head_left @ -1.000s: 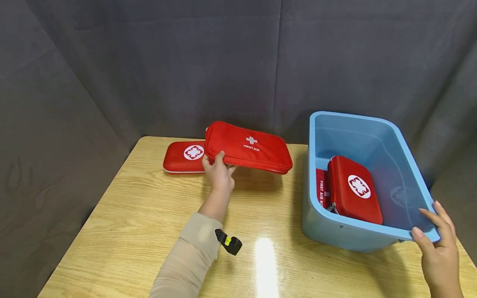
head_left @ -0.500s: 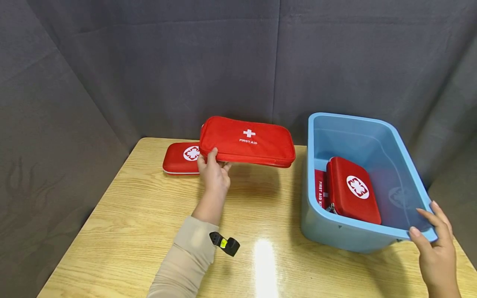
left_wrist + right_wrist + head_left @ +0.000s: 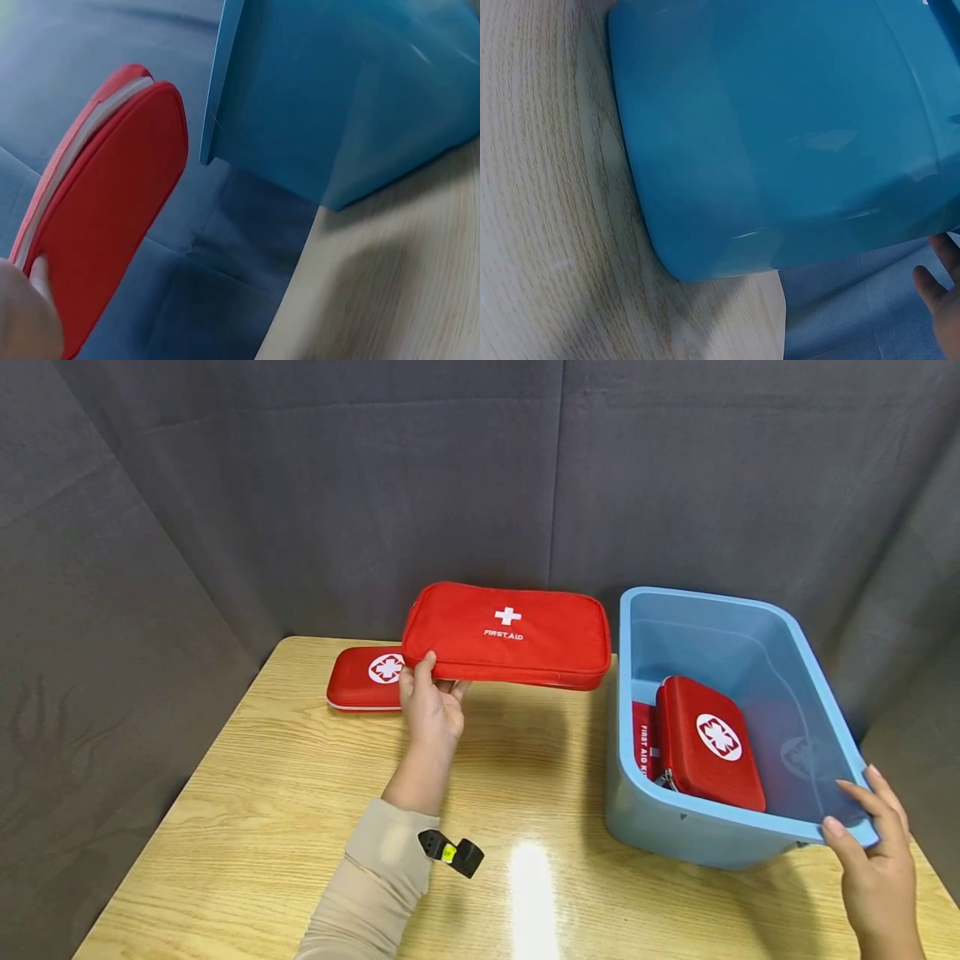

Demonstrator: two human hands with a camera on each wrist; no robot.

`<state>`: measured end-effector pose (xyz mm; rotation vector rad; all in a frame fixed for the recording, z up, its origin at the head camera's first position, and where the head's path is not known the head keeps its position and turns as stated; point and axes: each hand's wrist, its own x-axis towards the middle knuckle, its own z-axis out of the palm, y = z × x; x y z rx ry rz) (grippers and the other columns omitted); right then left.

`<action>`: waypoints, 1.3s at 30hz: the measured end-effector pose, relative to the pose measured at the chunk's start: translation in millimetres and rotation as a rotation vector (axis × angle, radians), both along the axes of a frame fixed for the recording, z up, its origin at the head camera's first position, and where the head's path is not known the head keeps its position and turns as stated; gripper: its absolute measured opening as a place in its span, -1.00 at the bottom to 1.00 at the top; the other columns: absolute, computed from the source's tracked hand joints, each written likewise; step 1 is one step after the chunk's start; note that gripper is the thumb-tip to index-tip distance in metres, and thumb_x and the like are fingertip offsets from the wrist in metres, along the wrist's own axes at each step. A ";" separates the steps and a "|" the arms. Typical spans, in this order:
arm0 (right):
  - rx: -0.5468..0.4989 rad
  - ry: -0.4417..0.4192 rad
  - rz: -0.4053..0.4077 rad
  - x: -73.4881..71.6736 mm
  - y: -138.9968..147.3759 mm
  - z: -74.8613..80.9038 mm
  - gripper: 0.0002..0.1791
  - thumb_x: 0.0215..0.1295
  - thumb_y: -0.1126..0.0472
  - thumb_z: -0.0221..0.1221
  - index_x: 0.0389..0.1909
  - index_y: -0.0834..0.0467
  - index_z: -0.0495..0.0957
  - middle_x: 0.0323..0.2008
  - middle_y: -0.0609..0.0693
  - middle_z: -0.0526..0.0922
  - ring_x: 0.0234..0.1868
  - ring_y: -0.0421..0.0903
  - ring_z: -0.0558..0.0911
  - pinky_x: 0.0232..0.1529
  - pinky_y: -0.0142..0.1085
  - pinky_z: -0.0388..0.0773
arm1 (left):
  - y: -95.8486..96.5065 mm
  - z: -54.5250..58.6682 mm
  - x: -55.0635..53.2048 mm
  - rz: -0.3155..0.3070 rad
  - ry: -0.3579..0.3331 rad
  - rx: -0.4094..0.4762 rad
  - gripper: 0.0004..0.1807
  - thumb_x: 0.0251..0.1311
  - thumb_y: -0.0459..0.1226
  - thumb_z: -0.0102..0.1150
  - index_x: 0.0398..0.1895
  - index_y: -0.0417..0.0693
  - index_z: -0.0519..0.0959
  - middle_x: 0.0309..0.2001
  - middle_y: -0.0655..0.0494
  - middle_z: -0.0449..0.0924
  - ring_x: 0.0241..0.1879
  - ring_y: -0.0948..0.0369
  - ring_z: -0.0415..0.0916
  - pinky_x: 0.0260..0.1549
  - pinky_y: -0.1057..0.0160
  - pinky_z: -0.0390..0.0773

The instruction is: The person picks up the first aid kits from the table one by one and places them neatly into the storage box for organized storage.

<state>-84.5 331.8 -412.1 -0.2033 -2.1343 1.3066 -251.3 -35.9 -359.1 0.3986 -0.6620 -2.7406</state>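
Observation:
My left hand (image 3: 433, 706) pinches the near left corner of a red first aid pouch (image 3: 555, 639), thumb on top and fingers beneath, holding it above the table. In the left wrist view the pouch (image 3: 124, 202) shows its underside and zipped edge, apart from the bin wall. My right hand (image 3: 879, 852) grips the near right corner of a blue plastic bin (image 3: 720, 818), thumb outside and fingers over the rim. Inside the bin a red hard case (image 3: 712, 747) with a white cross emblem leans beside a flatter red first aid kit (image 3: 645, 739), partly hidden.
Another red case (image 3: 363, 678) with a white emblem lies at the back left of the wooden table (image 3: 247, 827), partly covered by the pouch. A dark grey curtain (image 3: 360, 493) hangs behind the table.
My left hand has raised the pouch and levelled it, and the pouch has shifted slightly right towards the bin. The right hand keeps its hold on the rim.

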 end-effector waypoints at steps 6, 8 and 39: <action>-0.008 -0.007 0.004 -0.3 -0.7 0.7 -0.52 0.08 0.53 -0.07 0.09 0.27 0.30 0.23 -0.05 0.09 0.18 -0.19 0.07 0.06 -0.62 0.01 | 3.3 1.4 1.9 -0.058 0.012 0.017 -0.88 0.14 -0.38 -0.08 -0.27 -0.01 0.33 -0.44 0.05 0.46 -0.58 0.20 0.46 -0.66 0.30 0.47; -0.010 -0.014 0.003 -0.2 -0.8 1.0 -0.52 0.09 0.53 -0.07 0.09 0.27 0.30 0.24 -0.05 0.09 0.18 -0.19 0.07 0.05 -0.62 0.02 | 5.2 1.4 2.0 -0.079 0.017 0.024 -0.88 0.14 -0.38 -0.08 -0.28 0.01 0.34 -0.44 0.06 0.46 -0.59 0.20 0.45 -0.68 0.31 0.46; -0.005 0.019 0.002 -0.1 -1.4 -0.4 -0.52 0.07 0.55 -0.06 0.08 0.26 0.32 0.23 -0.03 0.10 0.18 -0.19 0.07 0.06 -0.63 0.00 | 52.0 7.2 -3.9 -0.368 0.097 -0.089 -0.86 0.15 -0.37 -0.08 -0.28 0.07 0.39 -0.42 0.11 0.45 -0.59 0.24 0.50 -0.64 0.32 0.48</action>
